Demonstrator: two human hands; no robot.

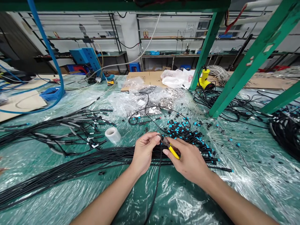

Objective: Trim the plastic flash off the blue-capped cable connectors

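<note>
Cable pinched by left hand, pliers gripped by right hand, tape roll near

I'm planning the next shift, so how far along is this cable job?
Seemingly done: many cable ends with blue tips piled beyond the hands. In hand: the left hand pinches one black cable while the right hand holds yellow-handled pliers at its end. Possibly left: the white-tagged cables on the left, whose ends mostly show no blue tips.
</note>
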